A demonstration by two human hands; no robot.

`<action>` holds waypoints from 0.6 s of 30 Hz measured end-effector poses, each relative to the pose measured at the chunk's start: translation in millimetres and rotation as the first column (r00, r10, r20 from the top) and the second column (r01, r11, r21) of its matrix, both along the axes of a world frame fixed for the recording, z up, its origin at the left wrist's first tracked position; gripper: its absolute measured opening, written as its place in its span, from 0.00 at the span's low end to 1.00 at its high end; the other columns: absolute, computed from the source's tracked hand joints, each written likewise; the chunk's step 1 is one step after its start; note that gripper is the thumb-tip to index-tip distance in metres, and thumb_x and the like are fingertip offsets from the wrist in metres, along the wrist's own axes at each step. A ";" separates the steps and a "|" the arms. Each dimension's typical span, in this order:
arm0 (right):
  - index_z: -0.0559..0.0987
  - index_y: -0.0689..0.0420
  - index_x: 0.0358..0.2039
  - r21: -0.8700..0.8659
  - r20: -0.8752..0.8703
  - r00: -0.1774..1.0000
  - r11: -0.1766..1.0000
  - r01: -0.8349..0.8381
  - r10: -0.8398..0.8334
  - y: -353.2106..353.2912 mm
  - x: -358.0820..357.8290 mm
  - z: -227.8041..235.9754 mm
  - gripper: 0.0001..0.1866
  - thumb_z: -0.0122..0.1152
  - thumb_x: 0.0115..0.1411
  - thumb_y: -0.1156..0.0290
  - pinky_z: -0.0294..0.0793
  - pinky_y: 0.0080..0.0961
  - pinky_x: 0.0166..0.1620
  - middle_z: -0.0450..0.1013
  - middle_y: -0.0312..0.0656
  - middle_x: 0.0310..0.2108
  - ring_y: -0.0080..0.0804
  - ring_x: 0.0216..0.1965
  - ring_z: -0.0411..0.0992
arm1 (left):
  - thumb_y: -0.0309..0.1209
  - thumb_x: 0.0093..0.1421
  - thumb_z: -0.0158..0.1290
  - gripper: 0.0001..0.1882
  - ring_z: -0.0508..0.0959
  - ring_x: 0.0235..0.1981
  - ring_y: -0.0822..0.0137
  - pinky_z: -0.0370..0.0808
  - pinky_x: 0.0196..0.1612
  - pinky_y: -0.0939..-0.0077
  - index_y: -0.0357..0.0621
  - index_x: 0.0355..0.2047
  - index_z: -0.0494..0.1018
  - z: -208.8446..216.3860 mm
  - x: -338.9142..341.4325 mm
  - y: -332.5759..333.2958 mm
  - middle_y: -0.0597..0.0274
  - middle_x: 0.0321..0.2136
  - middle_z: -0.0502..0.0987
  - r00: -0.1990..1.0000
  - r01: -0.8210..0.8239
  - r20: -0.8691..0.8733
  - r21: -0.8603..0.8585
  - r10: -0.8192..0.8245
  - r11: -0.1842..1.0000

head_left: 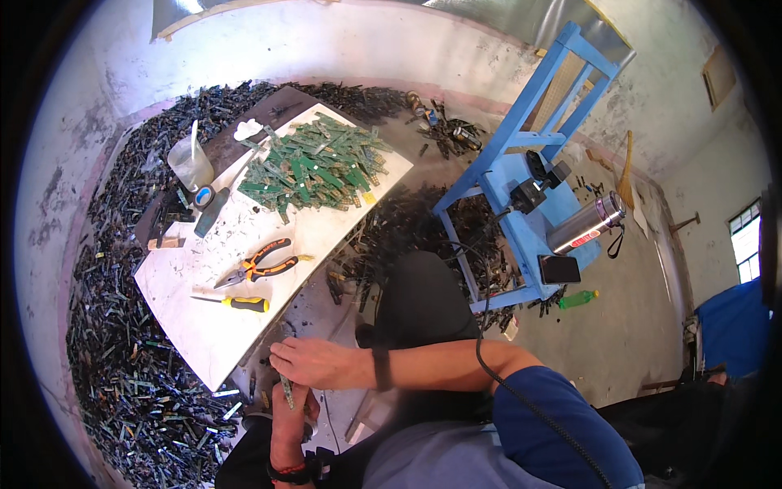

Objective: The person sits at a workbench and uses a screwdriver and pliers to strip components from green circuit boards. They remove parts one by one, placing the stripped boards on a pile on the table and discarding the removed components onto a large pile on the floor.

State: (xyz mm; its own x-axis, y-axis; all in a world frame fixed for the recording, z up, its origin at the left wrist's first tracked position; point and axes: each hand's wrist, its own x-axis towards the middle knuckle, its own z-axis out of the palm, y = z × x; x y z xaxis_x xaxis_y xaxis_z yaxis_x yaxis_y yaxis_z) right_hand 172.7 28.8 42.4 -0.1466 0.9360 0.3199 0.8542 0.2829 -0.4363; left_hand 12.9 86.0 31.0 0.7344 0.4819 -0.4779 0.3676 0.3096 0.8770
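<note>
Low at the near edge of the table, my two hands work close together. A narrow green circuit board strip [287, 391] stands out between them, and my left hand [292, 414] is closed around it. My right hand [314, 361] is bent over the top, fingers closed; what they pinch is hidden beneath them. On the white board [183, 326] nearby lie pliers [259, 265] with orange and black handles and a screwdriver [247, 304] with a yellow and black handle. Farther back is a heap of green circuit board strips [314, 171].
Dark scrap strips [122, 326] cover the floor around the table. A blue chair [521, 175] at right carries a steel flask [582, 224], a phone [560, 269] and black plugs [528, 196]. A cable [521, 391] crosses my right arm. A plastic cup [190, 167] and tape roll [204, 196] stand at the table's left.
</note>
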 end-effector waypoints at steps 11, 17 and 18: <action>0.71 0.62 0.31 0.079 -0.050 0.998 0.996 -0.038 0.042 4.2 9.6 -15.7 0.11 0.56 0.47 0.72 0.72 0.30 0.36 0.68 0.43 0.31 0.39 0.34 0.69 | 0.45 0.63 0.48 0.22 0.65 0.10 0.72 0.57 0.14 0.78 0.44 0.17 0.64 4.0 6.3 -4.7 0.66 0.09 0.63 0.995 -0.099 0.002 -0.142 0.100 0.985; 0.72 0.61 0.32 0.106 -0.110 0.993 0.994 -0.021 0.032 2.8 11.1 -20.0 0.10 0.56 0.48 0.72 0.72 0.33 0.36 0.69 0.44 0.32 0.41 0.36 0.70 | 0.45 0.63 0.45 0.22 0.65 0.10 0.71 0.58 0.15 0.76 0.44 0.17 0.63 8.1 4.2 -2.1 0.66 0.10 0.62 0.999 -0.029 -0.025 -0.140 0.026 0.990; 0.72 0.61 0.32 0.121 -0.119 0.993 0.993 -0.009 0.023 2.6 10.6 -19.9 0.10 0.56 0.49 0.72 0.73 0.33 0.37 0.69 0.44 0.32 0.41 0.36 0.70 | 0.45 0.63 0.45 0.22 0.65 0.10 0.71 0.58 0.16 0.76 0.44 0.17 0.63 9.0 4.3 -1.8 0.66 0.10 0.62 1.000 -0.024 -0.020 -0.142 0.022 0.990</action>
State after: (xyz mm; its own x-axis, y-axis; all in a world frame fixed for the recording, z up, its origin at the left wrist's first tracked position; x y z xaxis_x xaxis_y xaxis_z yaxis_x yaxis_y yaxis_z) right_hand 183.3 31.4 22.4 -0.1152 0.8878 0.4456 0.7927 0.3525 -0.4974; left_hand 17.2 84.2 40.0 0.7146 0.4244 -0.5561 0.3744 0.4395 0.8165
